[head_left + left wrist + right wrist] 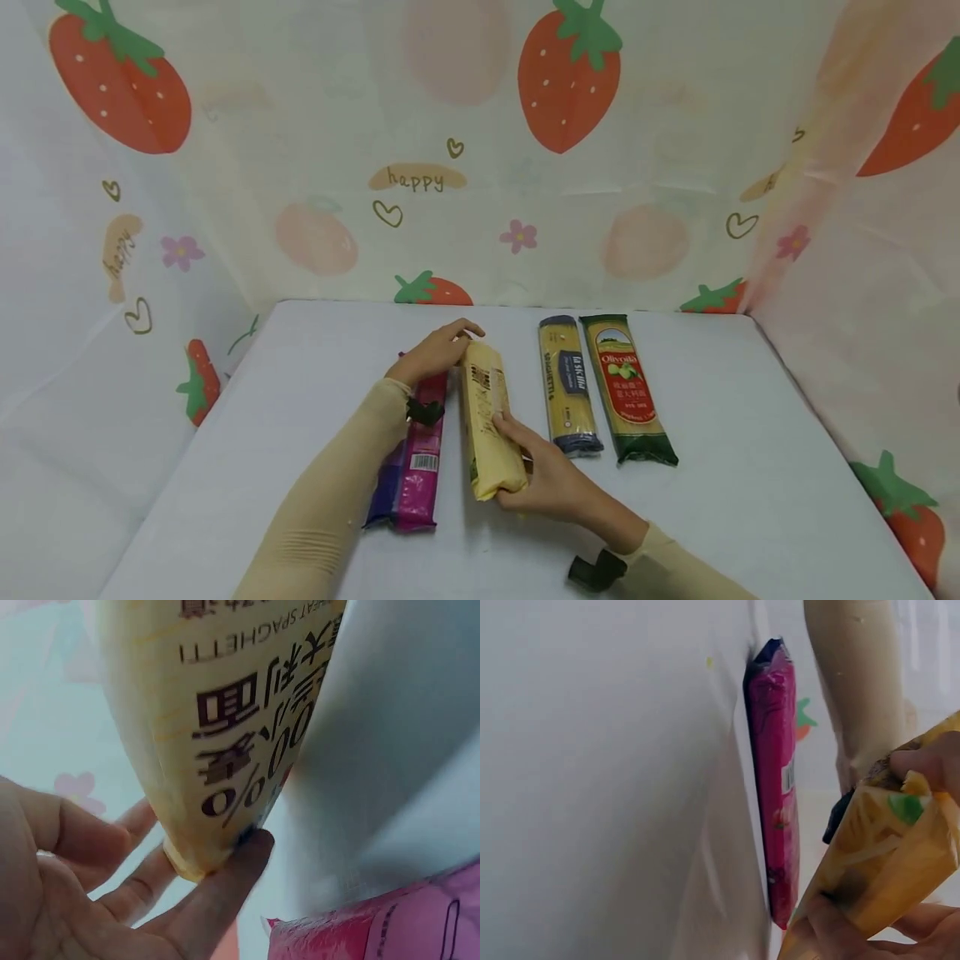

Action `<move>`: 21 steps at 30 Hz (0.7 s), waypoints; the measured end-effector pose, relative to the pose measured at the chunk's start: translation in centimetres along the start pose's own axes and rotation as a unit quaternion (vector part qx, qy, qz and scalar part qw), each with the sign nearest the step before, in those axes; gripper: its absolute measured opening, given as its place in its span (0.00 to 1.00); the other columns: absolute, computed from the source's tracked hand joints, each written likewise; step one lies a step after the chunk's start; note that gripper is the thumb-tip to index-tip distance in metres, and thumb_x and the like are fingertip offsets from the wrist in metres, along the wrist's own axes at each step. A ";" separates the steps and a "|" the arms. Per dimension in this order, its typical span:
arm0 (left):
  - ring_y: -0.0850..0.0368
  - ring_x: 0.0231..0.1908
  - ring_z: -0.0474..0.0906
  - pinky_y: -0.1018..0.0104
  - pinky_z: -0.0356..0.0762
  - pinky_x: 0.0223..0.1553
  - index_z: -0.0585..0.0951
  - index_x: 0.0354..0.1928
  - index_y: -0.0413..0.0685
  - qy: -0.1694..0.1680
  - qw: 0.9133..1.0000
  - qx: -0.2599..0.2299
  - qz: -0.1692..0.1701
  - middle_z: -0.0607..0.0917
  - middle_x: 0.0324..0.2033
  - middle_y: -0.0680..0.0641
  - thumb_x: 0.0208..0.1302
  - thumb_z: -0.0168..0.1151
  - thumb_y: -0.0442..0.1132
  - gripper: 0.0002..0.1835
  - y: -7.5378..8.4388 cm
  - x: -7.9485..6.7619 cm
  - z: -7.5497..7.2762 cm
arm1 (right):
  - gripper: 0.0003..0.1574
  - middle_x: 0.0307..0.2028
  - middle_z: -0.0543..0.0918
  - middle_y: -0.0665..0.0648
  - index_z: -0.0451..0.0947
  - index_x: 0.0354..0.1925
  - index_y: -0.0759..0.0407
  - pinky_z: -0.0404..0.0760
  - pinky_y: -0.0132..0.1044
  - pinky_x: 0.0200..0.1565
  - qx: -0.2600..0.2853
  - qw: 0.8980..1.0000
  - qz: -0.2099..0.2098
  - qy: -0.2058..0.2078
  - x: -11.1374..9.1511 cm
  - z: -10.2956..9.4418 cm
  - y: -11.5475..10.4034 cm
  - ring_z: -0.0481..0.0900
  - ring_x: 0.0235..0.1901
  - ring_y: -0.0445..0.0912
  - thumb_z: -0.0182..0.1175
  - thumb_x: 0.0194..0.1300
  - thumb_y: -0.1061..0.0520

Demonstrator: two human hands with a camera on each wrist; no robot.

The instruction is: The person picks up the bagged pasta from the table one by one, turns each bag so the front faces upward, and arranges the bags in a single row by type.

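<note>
A yellow packet of spaghetti (487, 417) is held over the middle of the table, slanting a little. My right hand (551, 479) grips its near end, thumb on the upper face and fingers beneath. At the far end is my left hand (435, 354), and in the left wrist view its fingers (217, 900) lie around the packet's tip. Just left of it, a pink packet (422, 475) lies beside a dark blue-purple packet (386, 492), both partly hidden by my left arm. The right wrist view shows the yellow packet's folded end (885, 855) between fingers and thumb.
To the right, a spaghetti packet with a dark blue label (570, 387) lies next to a green and red Olivoila pasta packet (628, 387). The white table (720, 517) is enclosed by strawberry-print cloth (480, 233) at the back and sides.
</note>
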State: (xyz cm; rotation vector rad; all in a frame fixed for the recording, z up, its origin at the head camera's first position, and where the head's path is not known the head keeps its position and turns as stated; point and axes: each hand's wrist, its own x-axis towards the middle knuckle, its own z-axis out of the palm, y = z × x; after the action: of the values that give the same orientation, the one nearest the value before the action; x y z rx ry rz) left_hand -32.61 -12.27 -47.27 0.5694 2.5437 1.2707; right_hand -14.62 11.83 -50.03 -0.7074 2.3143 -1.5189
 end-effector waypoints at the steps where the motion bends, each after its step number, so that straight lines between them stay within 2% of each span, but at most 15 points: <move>1: 0.43 0.58 0.80 0.50 0.83 0.58 0.76 0.71 0.42 -0.001 1.000 -0.017 0.001 0.80 0.63 0.33 0.82 0.43 0.37 0.22 -0.1 0.0 0.0 | 0.67 0.85 0.47 0.64 0.52 0.86 0.58 0.77 0.41 0.67 0.012 1.000 -0.002 -0.001 0.0 0.0 0.0 0.62 0.79 0.61 0.78 0.60 0.57; 4: 0.40 0.63 0.80 0.51 0.82 0.61 0.73 0.73 0.39 -0.005 0.998 -0.066 0.008 0.77 0.68 0.33 0.76 0.47 0.30 0.25 -0.3 0.0 0.0 | 0.66 0.85 0.47 0.64 0.51 0.86 0.59 0.78 0.41 0.67 0.044 0.999 -0.006 -0.003 -0.2 -0.2 0.0 0.62 0.79 0.62 0.77 0.60 0.59; 7: 0.36 0.69 0.76 0.47 0.78 0.66 0.70 0.76 0.39 -0.007 0.996 -0.084 0.019 0.73 0.73 0.33 0.76 0.55 0.28 0.28 -0.7 0.1 0.0 | 0.66 0.85 0.48 0.65 0.50 0.86 0.60 0.78 0.41 0.66 0.067 0.998 -0.019 0.001 -0.3 -0.4 -0.1 0.64 0.78 0.64 0.76 0.60 0.62; 11: 0.33 0.74 0.70 0.42 0.72 0.72 0.62 0.82 0.38 -0.007 0.993 -0.119 0.010 0.70 0.75 0.31 0.78 0.62 0.33 0.35 -1.3 0.3 0.1 | 0.65 0.84 0.53 0.64 0.50 0.87 0.58 0.80 0.38 0.63 0.104 0.994 -0.040 0.011 -0.2 -0.7 -0.4 0.69 0.75 0.64 0.75 0.62 0.63; 13: 0.34 0.76 0.68 0.43 0.71 0.73 0.61 0.83 0.36 -0.007 0.991 -0.136 -0.004 0.70 0.76 0.31 0.77 0.64 0.35 0.38 -1.4 0.2 0.2 | 0.63 0.84 0.55 0.63 0.51 0.86 0.56 0.82 0.38 0.61 0.129 0.990 -0.047 0.018 -0.2 -0.8 -0.5 0.72 0.73 0.64 0.74 0.63 0.64; 16: 0.36 0.77 0.67 0.45 0.70 0.74 0.63 0.81 0.34 -0.012 0.990 -0.143 -0.017 0.71 0.76 0.32 0.78 0.66 0.37 0.37 -1.6 0.1 0.4 | 0.61 0.83 0.56 0.63 0.53 0.86 0.56 0.85 0.38 0.59 0.170 0.984 -0.053 0.025 -0.2 -0.8 -0.8 0.72 0.72 0.65 0.74 0.64 0.65; 21: 0.37 0.77 0.66 0.46 0.70 0.74 0.69 0.78 0.34 -0.015 0.989 -0.146 -0.015 0.73 0.75 0.33 0.78 0.65 0.36 0.32 -1.8 0.0 0.7 | 0.59 0.83 0.58 0.63 0.55 0.86 0.56 0.86 0.40 0.58 0.203 0.977 -0.060 0.037 -0.4 -0.6 -1.0 0.73 0.71 0.65 0.73 0.65 0.65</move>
State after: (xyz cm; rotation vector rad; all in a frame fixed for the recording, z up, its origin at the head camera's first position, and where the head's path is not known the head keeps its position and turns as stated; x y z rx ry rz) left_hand -32.80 -12.75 -49.16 0.4793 2.2739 1.5717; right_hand -14.33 12.17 -48.91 -0.6954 1.9404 -2.0221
